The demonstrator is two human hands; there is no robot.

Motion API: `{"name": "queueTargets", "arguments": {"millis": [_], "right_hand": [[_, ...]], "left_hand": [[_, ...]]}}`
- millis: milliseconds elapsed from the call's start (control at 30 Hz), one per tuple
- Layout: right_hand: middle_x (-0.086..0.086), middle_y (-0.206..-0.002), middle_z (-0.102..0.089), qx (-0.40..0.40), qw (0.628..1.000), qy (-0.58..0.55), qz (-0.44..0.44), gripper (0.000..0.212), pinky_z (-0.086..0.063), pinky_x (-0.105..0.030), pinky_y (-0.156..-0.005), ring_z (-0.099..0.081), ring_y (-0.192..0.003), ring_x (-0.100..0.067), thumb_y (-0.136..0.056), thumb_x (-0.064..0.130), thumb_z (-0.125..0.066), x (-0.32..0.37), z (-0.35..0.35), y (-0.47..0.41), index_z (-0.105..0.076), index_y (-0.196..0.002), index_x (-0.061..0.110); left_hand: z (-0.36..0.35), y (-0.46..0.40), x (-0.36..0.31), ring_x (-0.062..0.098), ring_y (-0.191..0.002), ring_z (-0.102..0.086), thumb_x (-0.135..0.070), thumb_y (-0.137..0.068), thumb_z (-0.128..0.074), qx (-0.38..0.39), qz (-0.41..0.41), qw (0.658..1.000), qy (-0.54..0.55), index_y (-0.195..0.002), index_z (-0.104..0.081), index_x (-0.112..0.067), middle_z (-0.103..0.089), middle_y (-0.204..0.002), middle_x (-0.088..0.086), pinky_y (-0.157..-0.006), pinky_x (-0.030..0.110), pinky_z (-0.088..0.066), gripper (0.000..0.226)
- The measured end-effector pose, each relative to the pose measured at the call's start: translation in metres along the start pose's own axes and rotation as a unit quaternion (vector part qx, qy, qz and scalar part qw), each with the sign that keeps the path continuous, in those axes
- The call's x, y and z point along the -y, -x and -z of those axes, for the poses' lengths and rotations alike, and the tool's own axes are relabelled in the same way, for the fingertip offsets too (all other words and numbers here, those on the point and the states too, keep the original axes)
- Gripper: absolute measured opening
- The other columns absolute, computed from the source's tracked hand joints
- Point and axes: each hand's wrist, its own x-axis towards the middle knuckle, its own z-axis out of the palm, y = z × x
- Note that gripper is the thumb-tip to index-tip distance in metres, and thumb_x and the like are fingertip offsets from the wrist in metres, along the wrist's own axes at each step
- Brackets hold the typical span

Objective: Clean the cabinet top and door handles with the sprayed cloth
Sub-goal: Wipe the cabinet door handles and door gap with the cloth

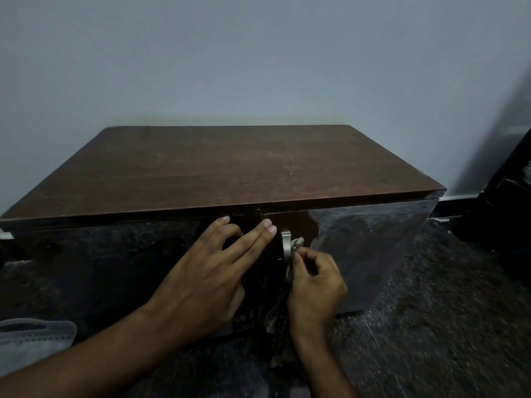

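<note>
Your right hand (pixel 316 285) pinches the cloth (pixel 296 244) against the door handle (pixel 285 245); your left hand (pixel 209 271) presses straight fingers (pixel 258 234) on the door just beside it.

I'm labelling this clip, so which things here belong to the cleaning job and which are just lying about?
Job:
cloth, pinched by the right hand
handle
cabinet top
left hand, fingers on the doors

Lying about:
grey fabric, lower left
black object, far right

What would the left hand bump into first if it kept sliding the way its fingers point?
Probably the silver door handle. The left hand lies flat on the cabinet door, fingers pointing up and right, fingertips just short of the handle. The right hand holds the cloth there too.
</note>
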Motion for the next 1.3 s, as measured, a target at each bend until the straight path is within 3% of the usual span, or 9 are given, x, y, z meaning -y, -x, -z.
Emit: {"name": "queueTargets", "arguments": {"millis": [233,300,400,500,700,800,1100,1300], "right_hand": [[0.004,-0.085,-0.068,-0.038,0.994,-0.014,0.099,0.01,-0.044,-0.002,-0.073,-0.061,-0.082,0.009,-0.081,0.0,-0.075,0.021,0.001,-0.022,-0.076,-0.087,0.008],[0.003,-0.083,-0.067,-0.02,0.997,0.009,0.079,0.012,-0.043,-0.001,-0.072,-0.062,-0.08,0.005,-0.079,-0.002,-0.076,0.004,0.002,-0.012,-0.074,-0.084,0.009],[0.006,-0.082,-0.067,0.033,0.998,0.037,-0.031,0.019,-0.044,-0.003,-0.069,-0.067,-0.08,-0.01,-0.081,0.001,-0.075,-0.026,0.005,0.012,-0.073,-0.082,0.021],[0.005,-0.082,-0.069,0.025,0.998,0.033,-0.054,0.013,-0.044,-0.002,-0.068,-0.068,-0.08,-0.012,-0.082,0.003,-0.075,-0.028,0.006,0.013,-0.075,-0.084,0.016],[0.004,-0.085,-0.07,-0.032,0.997,-0.033,0.066,0.009,-0.045,-0.005,-0.073,-0.065,-0.082,-0.001,-0.081,0.004,-0.077,0.026,0.002,-0.019,-0.077,-0.087,0.011],[0.004,-0.086,-0.067,-0.031,0.995,-0.021,0.09,0.008,-0.044,-0.004,-0.073,-0.062,-0.082,0.004,-0.082,0.002,-0.075,0.021,0.0,-0.018,-0.075,-0.087,0.008],[-0.001,-0.087,-0.072,-0.011,0.994,-0.043,-0.105,0.017,-0.046,-0.004,-0.063,-0.066,-0.076,0.001,-0.083,0.005,-0.075,-0.007,0.002,0.002,-0.072,-0.083,0.022],[0.007,-0.087,-0.07,-0.024,0.998,-0.057,0.014,0.008,-0.049,-0.007,-0.071,-0.067,-0.084,-0.002,-0.083,0.007,-0.076,0.02,0.001,-0.011,-0.075,-0.087,0.014]], "left_hand": [[-0.001,0.0,0.0,0.022,-0.122,-0.044,-0.023,-0.074,-0.059,-0.001,0.001,1.0,-0.005,-0.159,-0.011,-0.015,-0.019,-0.166,-0.005,-0.123,0.042,-0.018,0.098],[-0.001,0.0,0.0,0.023,-0.122,-0.045,-0.022,-0.075,-0.059,-0.006,0.001,1.0,-0.008,-0.159,-0.012,-0.015,-0.019,-0.166,-0.005,-0.123,0.043,-0.019,0.097],[-0.001,0.0,0.0,0.024,-0.122,-0.045,-0.022,-0.075,-0.059,-0.014,-0.001,1.0,-0.015,-0.159,-0.012,-0.014,-0.02,-0.166,-0.003,-0.123,0.043,-0.018,0.096],[-0.001,0.0,-0.001,0.025,-0.122,-0.045,-0.021,-0.076,-0.058,-0.009,-0.002,1.0,-0.021,-0.159,-0.012,-0.013,-0.021,-0.165,-0.002,-0.123,0.045,-0.019,0.095],[-0.003,0.0,0.0,0.025,-0.121,-0.046,-0.02,-0.075,-0.058,-0.012,-0.008,1.0,-0.023,-0.159,-0.012,-0.014,-0.02,-0.166,-0.003,-0.123,0.045,-0.019,0.096],[-0.003,-0.001,0.001,0.025,-0.121,-0.046,-0.02,-0.075,-0.058,-0.016,-0.008,1.0,-0.022,-0.159,-0.012,-0.014,-0.02,-0.166,-0.003,-0.123,0.045,-0.02,0.096],[-0.005,-0.001,0.001,0.026,-0.122,-0.045,-0.021,-0.076,-0.058,-0.019,-0.004,0.999,-0.027,-0.159,-0.011,-0.014,-0.02,-0.166,-0.002,-0.123,0.044,-0.018,0.095],[-0.005,-0.002,0.002,0.026,-0.12,-0.047,-0.02,-0.075,-0.061,-0.019,-0.009,0.999,-0.029,-0.159,-0.013,-0.014,-0.022,-0.165,-0.002,-0.123,0.044,-0.019,0.096]]}}
